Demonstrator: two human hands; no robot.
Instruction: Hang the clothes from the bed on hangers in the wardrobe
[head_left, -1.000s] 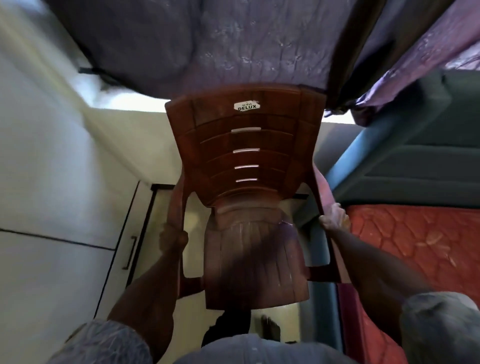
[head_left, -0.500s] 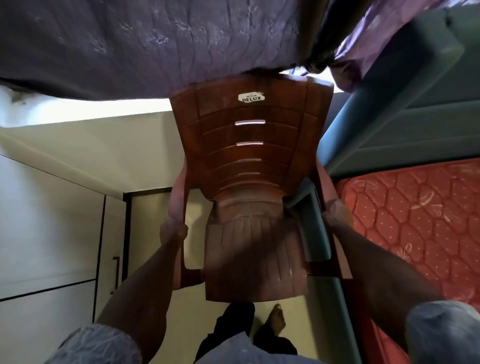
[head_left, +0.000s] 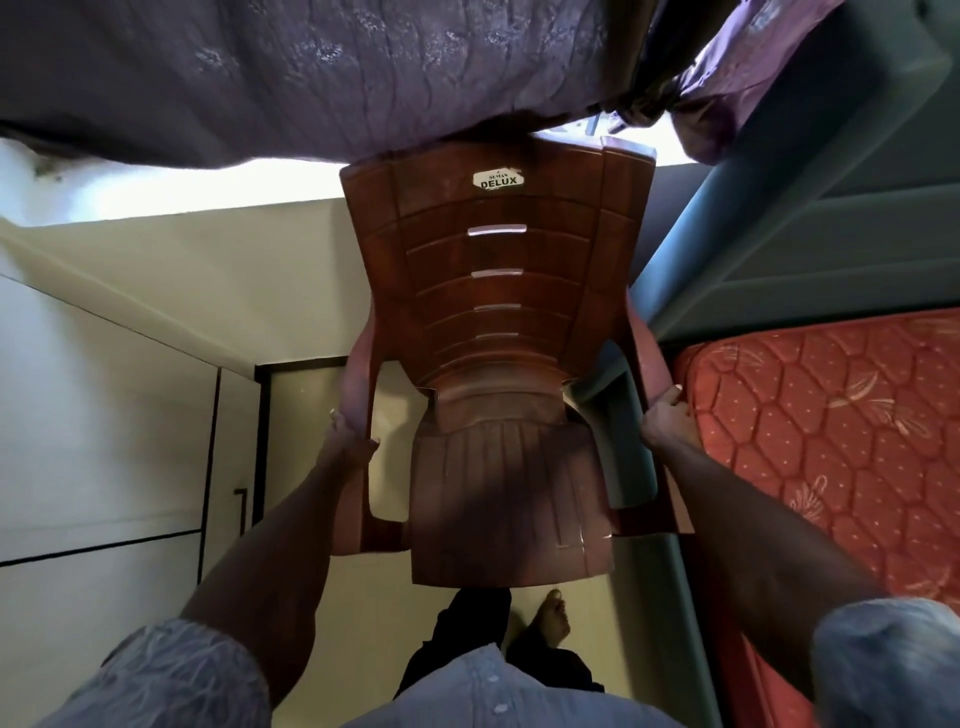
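Note:
A brown plastic chair (head_left: 498, 332) with a DELUX sticker is in front of me, its backrest towards the top of the view. My left hand (head_left: 349, 436) grips its left armrest and my right hand (head_left: 667, 423) grips its right armrest. To the right lies the bed with a red quilted mattress (head_left: 831, 441) in a grey-blue frame (head_left: 779, 249). A purple patterned cloth (head_left: 311, 73) hangs across the top of the view, its lower edge over the chair's backrest. No hangers are in view.
White wardrobe doors (head_left: 104, 415) with a dark handle (head_left: 240, 512) stand at the left. The cream floor (head_left: 234, 280) runs between wardrobe and bed. My bare foot (head_left: 548, 621) and dark trousers show below the chair seat.
The view has swung left and down. The chair has come a little nearer the bed frame, and both hands keep their grip on the armrests.

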